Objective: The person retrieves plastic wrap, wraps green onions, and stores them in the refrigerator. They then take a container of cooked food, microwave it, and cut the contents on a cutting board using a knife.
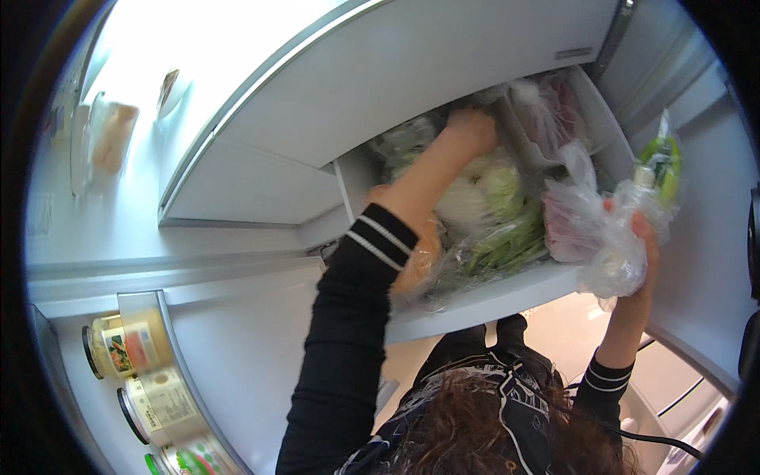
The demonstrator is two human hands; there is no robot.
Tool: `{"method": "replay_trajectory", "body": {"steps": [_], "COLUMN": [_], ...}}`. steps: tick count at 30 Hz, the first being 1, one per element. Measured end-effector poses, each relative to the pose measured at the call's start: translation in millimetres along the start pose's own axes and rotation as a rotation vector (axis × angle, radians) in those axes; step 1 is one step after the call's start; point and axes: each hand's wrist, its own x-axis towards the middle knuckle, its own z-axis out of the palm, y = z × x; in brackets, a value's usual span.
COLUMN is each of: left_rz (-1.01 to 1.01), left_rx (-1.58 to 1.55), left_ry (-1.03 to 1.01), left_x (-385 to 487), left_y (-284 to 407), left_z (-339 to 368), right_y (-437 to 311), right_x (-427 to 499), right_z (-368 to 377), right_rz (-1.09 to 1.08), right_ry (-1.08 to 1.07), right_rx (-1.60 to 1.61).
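My left hand (pixel 472 127) reaches into the back of a pulled-out refrigerator drawer (pixel 475 317); its fingers are hidden, so its grip cannot be made out. Around it lie a pale green cabbage-like vegetable (pixel 499 184), a clear bag of leafy green stalks (pixel 504 243) and an orange item in plastic (pixel 421 261). Above the drawer's right front corner, my right hand (pixel 641 243) clutches bunched clear plastic bags (pixel 620 261). Long green vegetables in plastic (pixel 665 166) stick up from that bunch. A bag with pinkish contents (pixel 567 219) hangs or rests against it.
A white bin (pixel 602 148) at the drawer's right holds a bag of reddish food (pixel 561 107). Closed white panels (pixel 386 89) overhang the drawer's back. At left, the door shelf (pixel 160 332) carries jars (pixel 122 347). A black cable (pixel 659 439) crosses at lower right.
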Motion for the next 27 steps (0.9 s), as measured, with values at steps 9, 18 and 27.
{"method": "replay_trajectory", "body": {"steps": [9,18,27], "left_rz": [-0.229,-0.470,-0.248], "left_rx": [-0.163,-0.359,-0.231], "left_ry": [0.175,0.102,0.216], "left_x": [-52,-78,-13], "left_y": [5,-69,62], "left_z": [8,38,16], "right_y": [4,-2,1], "right_x": [1,-3,0], "right_z": [-10,-1,-9], "right_rz": [-0.025,-0.063,-0.103], "right_ry": [0.066,0.045,-0.069], "right_rx": [-0.138,-0.220,-0.076]}}
